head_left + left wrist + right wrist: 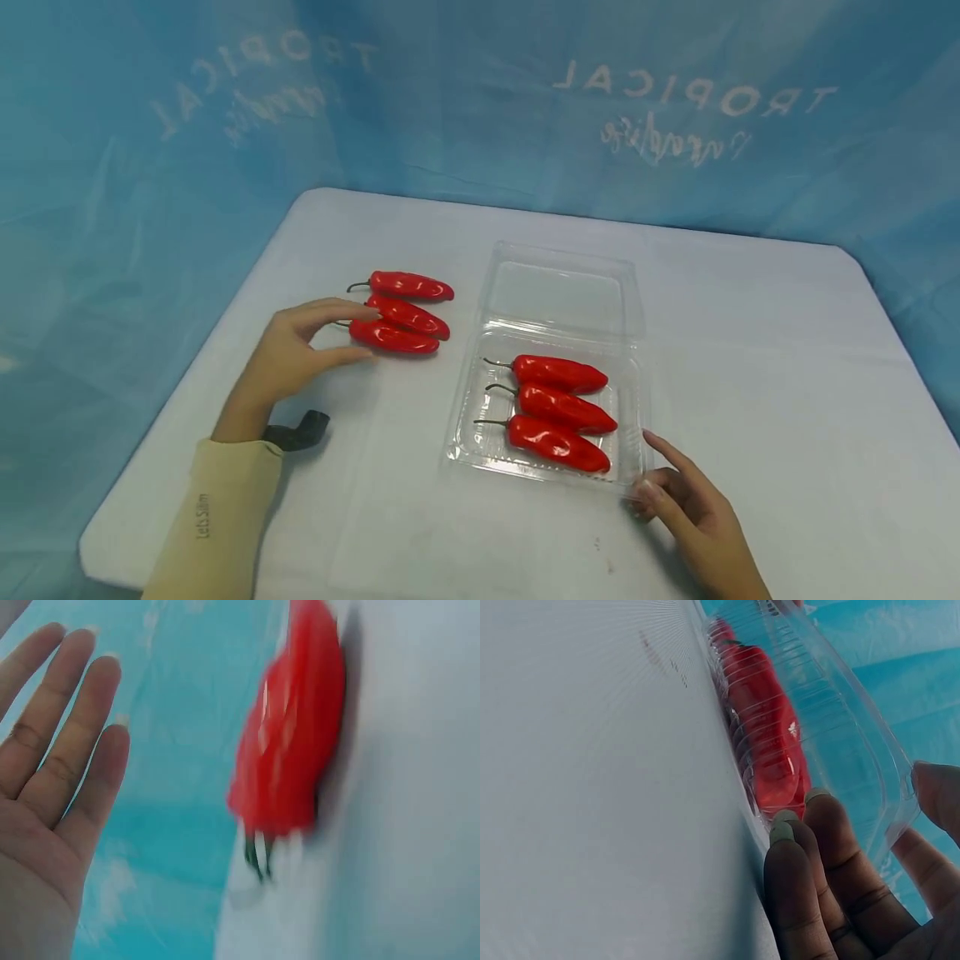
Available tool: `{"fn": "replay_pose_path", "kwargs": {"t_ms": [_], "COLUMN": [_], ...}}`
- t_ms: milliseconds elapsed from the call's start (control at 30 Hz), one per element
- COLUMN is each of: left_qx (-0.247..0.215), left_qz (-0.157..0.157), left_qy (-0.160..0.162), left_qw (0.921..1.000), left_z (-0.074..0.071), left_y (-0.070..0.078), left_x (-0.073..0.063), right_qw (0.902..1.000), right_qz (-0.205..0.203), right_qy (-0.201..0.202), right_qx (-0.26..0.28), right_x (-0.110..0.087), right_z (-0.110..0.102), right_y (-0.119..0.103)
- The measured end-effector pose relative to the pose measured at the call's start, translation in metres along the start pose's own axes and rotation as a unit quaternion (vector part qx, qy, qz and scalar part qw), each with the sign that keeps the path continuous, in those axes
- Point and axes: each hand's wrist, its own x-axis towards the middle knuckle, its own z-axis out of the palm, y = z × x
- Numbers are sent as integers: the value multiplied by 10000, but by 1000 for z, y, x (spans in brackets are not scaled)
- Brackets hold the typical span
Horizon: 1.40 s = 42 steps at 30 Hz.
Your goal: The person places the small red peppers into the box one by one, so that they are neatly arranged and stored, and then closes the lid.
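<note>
My left hand (288, 354) reaches beside three red chili peppers that lie side by side on the table: a far pepper (412, 286), a middle pepper (420, 320) and a near pepper (393, 337). Thumb and fingers are spread apart with nothing between them; in the left wrist view the fingers of the left hand (56, 727) are straight, beside a blurred red pepper (289, 735). My right hand (701, 517) holds the near right corner of a clear plastic clamshell box (468, 462). Three more red peppers (558, 408) lie inside it, stems to the left.
The box's clear lid (558, 292) is folded back flat on the far side. A white table (772, 375) carries everything, with a blue printed curtain (480, 108) behind it. A dark strap piece (300, 431) is at my left wrist.
</note>
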Motion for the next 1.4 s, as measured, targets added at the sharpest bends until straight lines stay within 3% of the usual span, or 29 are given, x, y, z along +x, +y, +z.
{"fn": "replay_pose_path", "kwargs": {"t_ms": [67, 133, 200, 300, 433, 600, 833, 1067, 1400], "left_qx": [32, 102, 217, 333, 395, 652, 1179, 1269, 1189], "left_qz": [-321, -637, -938, -1120, -1001, -1091, -796, -1121, -1252], "left_qy": [293, 356, 280, 59, -34, -159, -73, -34, -188], "left_qw": [9991, 9973, 9950, 9931, 9942, 9918, 9898, 9856, 9848], "left_z": [-12, -18, -19, -13, -6, -2, -1, -2, -9], "left_y": [-15, -27, -36, -46, -52, -52, -47, -43, -42], "left_x": [-4, -5, -4, -4, -5, -5, -5, -8, -14], "right_qw": [10000, 10000, 10000, 9999, 9998, 9997, 9996, 9998, 9999], "right_qz": [22, 56, 89, 147, 163, 226, 268, 158, 47], "right_qy": [-12, -13, -3, -42, -90, -105, -70, -97, -94], "right_qx": [-10, -5, -3, 23, 42, 6, -103, 3, 107], "right_x": [1, 0, 0, 0, 1, 0, 0, 0, -1], "right_z": [0, -1, -2, -4, -4, -4, -4, -5, -5], "right_y": [-1, -2, -4, -6, -7, -8, -11, -10, -9]}}
